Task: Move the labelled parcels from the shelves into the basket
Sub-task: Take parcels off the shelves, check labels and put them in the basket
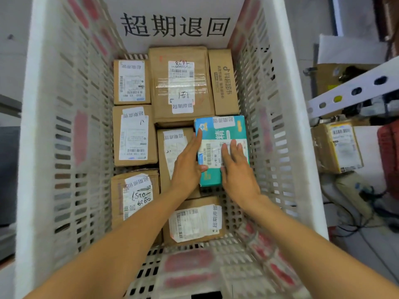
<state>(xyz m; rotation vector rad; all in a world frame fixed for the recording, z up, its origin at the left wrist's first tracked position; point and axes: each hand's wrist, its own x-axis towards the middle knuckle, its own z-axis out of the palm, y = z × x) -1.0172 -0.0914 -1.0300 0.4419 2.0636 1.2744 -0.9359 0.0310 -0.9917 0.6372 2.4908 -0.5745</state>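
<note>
A tall white slatted basket (43, 147) fills the view, and both my arms reach down into it. On its floor lie several brown labelled parcels, among them a large one (181, 83) at the back. A teal and white labelled parcel (222, 134) lies at the right of the basket floor. My left hand (189, 162) lies along its left side with straight fingers, thumb against its near left edge. My right hand (236, 167) rests flat on top of its label, fingers straight.
A white sign with black characters (174, 24) stands at the basket's back wall. Outside to the right are a white perforated shelf rail (354, 89), a brown labelled parcel (339, 145) on a shelf, and cables (362, 212) on the floor.
</note>
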